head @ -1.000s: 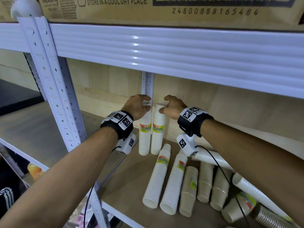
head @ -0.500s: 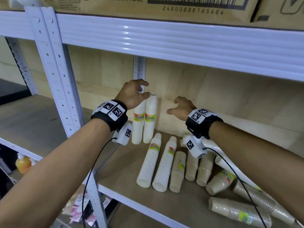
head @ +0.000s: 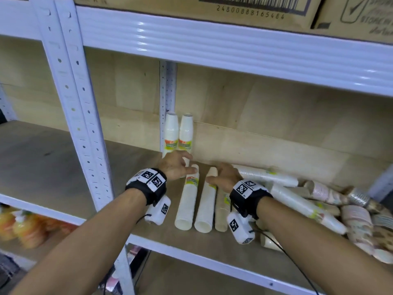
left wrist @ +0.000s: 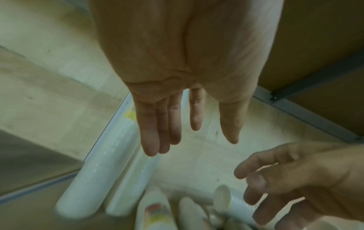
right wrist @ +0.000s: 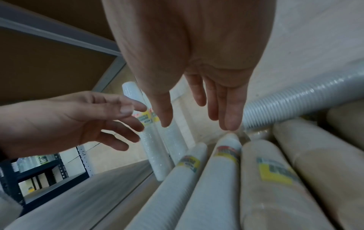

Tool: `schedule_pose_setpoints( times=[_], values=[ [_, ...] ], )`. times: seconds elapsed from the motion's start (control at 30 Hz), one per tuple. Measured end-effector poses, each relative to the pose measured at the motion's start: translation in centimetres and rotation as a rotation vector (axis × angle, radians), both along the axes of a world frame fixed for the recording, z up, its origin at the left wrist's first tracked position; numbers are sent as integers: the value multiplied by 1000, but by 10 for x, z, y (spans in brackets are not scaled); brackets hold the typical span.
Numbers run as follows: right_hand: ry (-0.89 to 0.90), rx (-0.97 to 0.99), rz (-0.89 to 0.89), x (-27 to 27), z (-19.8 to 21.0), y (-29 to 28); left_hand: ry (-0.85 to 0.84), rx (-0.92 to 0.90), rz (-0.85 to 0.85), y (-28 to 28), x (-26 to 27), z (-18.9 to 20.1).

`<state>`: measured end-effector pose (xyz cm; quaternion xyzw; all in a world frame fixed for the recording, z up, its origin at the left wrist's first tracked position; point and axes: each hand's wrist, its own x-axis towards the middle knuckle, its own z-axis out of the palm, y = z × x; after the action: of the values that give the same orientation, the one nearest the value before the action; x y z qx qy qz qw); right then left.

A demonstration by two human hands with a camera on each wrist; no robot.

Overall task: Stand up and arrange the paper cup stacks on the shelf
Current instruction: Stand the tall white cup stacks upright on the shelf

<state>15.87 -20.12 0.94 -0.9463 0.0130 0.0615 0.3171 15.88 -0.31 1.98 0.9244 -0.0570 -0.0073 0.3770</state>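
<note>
Two white cup stacks [head: 178,135] stand upright side by side against the back wall beside the rear post. In front of them two more white stacks [head: 187,203] lie flat on the wooden shelf [head: 119,167], with a brown stack [head: 221,211] next to them. My left hand [head: 176,167] hovers over the far end of the left lying stack, fingers straight and empty [left wrist: 173,132]. My right hand [head: 223,175] is spread above the far end of the second lying stack [right wrist: 228,149], holding nothing.
A jumble of white, brown and patterned cup stacks [head: 319,201] lies at the right of the shelf. A white slotted upright [head: 72,99] stands at the front left. Cardboard boxes [head: 234,11] sit on the shelf above. Orange bottles [head: 19,226] show on the lower level.
Both hands have left the tops of the two upright stacks and come down and toward me over the lying white stacks. The view has tilted lower.
</note>
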Motion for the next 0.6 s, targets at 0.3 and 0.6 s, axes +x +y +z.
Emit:
schedule_pose_setpoints(
  times=[0.3, 0.6],
  values=[
    [94, 106, -104, -11, -42, 12, 114, 21, -14, 0, -2, -64],
    [127, 84, -170, -6, -59, 21, 159, 37, -53, -2, 2, -86]
  ],
)
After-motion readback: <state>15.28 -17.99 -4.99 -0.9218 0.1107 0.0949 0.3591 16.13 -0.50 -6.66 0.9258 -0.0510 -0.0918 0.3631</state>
